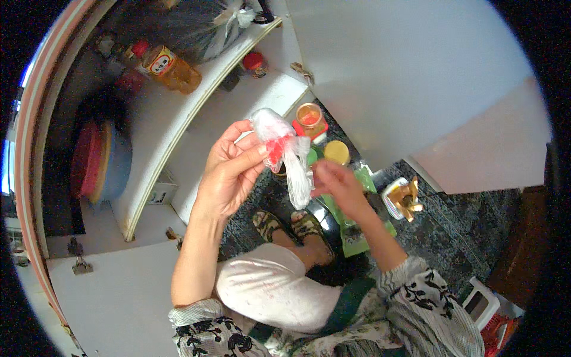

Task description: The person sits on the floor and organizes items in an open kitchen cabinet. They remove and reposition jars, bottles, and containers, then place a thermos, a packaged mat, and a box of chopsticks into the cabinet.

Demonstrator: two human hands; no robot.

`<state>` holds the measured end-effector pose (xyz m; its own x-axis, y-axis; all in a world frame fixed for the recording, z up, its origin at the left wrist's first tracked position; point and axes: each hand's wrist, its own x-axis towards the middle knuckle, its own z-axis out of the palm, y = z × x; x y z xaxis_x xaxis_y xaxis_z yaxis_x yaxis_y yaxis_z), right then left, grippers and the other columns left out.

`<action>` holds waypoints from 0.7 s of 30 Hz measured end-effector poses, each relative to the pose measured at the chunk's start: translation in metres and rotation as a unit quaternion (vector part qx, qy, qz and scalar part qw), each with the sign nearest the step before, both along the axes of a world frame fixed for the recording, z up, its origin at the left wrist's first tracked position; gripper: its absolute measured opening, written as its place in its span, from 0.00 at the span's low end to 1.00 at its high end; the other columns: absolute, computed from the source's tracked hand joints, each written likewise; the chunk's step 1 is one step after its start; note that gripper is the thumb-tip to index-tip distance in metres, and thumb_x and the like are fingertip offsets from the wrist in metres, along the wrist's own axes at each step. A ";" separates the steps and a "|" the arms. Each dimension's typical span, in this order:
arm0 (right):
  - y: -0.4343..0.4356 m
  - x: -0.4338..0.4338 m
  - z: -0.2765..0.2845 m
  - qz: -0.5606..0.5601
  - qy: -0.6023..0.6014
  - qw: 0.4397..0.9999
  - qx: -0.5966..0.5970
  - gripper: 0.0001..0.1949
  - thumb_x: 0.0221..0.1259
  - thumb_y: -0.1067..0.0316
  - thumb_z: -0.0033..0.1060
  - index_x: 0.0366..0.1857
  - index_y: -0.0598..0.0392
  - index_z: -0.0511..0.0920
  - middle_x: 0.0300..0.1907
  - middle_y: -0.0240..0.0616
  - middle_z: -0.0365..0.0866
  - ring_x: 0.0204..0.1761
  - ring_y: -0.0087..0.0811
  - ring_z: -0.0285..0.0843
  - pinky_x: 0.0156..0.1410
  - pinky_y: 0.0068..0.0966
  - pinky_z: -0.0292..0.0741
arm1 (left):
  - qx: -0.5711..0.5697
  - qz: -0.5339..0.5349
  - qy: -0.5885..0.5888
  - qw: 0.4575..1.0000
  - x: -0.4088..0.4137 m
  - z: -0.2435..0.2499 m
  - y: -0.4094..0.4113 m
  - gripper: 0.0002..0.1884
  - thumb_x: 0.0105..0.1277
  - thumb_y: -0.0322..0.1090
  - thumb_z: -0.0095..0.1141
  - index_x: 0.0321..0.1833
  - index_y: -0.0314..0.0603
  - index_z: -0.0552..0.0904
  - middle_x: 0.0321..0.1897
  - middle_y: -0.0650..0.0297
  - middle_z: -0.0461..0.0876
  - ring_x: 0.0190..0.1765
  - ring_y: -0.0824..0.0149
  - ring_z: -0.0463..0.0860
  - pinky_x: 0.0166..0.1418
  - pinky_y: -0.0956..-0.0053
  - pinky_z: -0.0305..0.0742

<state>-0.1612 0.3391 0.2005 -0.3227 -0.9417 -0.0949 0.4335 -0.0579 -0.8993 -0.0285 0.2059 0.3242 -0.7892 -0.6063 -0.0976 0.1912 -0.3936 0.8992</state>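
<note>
A small clear plastic bag [272, 122] with white and red inside is pinched between the thumb and fingers of my left hand [232, 172]. Its twisted white tail [296, 180] hangs down on the right. My right hand [341, 185] is blurred beside that tail, fingers bent towards it; whether they grip it is unclear. Below and behind the bag stand a jar with orange-red contents [309, 117] and a round yellow lid [337, 152]. A green plastic packet [354, 238] lies under my right forearm.
An open cabinet is before me, its white shelf [178, 120] holding an amber bottle [171, 69]. A red-lidded jar [254, 62] stands below. The cabinet door [415, 67] spans the right. On the dark floor [446, 223] sits an opened gold-and-white packet [401, 198].
</note>
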 end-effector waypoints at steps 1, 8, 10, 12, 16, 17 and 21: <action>0.005 -0.002 0.020 -0.022 -0.035 0.999 -0.025 0.16 0.69 0.56 0.49 0.50 0.58 0.72 0.40 0.35 0.78 0.40 0.24 0.78 0.46 0.23 0.79 | -0.029 -0.004 -0.025 0.999 -0.002 0.000 0.009 0.17 0.58 0.19 0.57 0.50 0.35 0.71 0.43 0.56 0.81 0.45 0.66 0.83 0.49 0.75 0.79; 0.025 0.012 0.056 0.064 0.082 0.988 -0.117 0.14 0.57 0.64 0.64 0.43 0.58 0.74 0.34 0.30 0.76 0.37 0.22 0.77 0.42 0.21 0.76 | -0.254 0.039 -0.191 0.947 0.010 -0.011 0.078 0.14 0.52 0.13 0.56 0.41 0.33 0.73 0.33 0.61 0.81 0.33 0.77 0.79 0.37 0.84 0.76; 0.023 0.011 0.038 0.003 0.152 0.982 -0.112 0.13 0.56 0.63 0.65 0.38 0.57 0.74 0.30 0.28 0.74 0.33 0.19 0.74 0.38 0.19 0.73 | -0.277 0.057 -0.179 0.942 0.011 -0.015 0.087 0.11 0.52 0.14 0.55 0.38 0.33 0.74 0.31 0.64 0.80 0.30 0.79 0.77 0.34 0.86 0.74; 0.033 0.022 0.036 -0.055 0.220 0.969 -0.097 0.11 0.57 0.63 0.64 0.34 0.56 0.73 0.28 0.28 0.73 0.29 0.17 0.68 0.34 0.18 0.68 | -0.297 0.071 -0.200 0.931 0.014 -0.015 0.097 0.10 0.52 0.15 0.55 0.36 0.33 0.75 0.30 0.64 0.80 0.30 0.79 0.77 0.34 0.86 0.74; 0.042 0.024 0.040 -0.082 0.224 0.967 -0.093 0.09 0.60 0.64 0.59 0.36 0.56 0.73 0.30 0.30 0.74 0.32 0.19 0.70 0.38 0.20 0.70 | -0.353 0.100 -0.245 0.897 0.016 -0.017 0.103 0.05 0.53 0.17 0.58 0.32 0.33 0.79 0.26 0.66 0.80 0.29 0.79 0.77 0.34 0.85 0.74; 0.043 0.025 0.035 -0.105 0.209 0.967 -0.099 0.08 0.61 0.64 0.58 0.36 0.56 0.72 0.30 0.30 0.74 0.32 0.20 0.70 0.38 0.20 0.71 | -0.378 0.091 -0.263 0.883 0.015 -0.018 0.105 0.04 0.54 0.18 0.59 0.31 0.33 0.79 0.26 0.67 0.80 0.29 0.79 0.78 0.34 0.85 0.74; 0.039 0.021 0.032 -0.136 0.106 0.978 -0.118 0.07 0.64 0.65 0.54 0.36 0.56 0.70 0.32 0.33 0.75 0.34 0.20 0.72 0.40 0.22 0.71 | -0.408 0.072 -0.270 0.869 0.002 -0.023 0.104 0.02 0.55 0.19 0.57 0.31 0.32 0.80 0.25 0.66 0.81 0.28 0.79 0.78 0.34 0.83 0.74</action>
<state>-0.1404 0.3779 0.2326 -0.5530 -0.8060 0.2108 0.1779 -0.3615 -0.9153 -0.0265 0.3100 0.3014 -0.6715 -0.7369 0.0782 -0.3513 0.4094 0.8420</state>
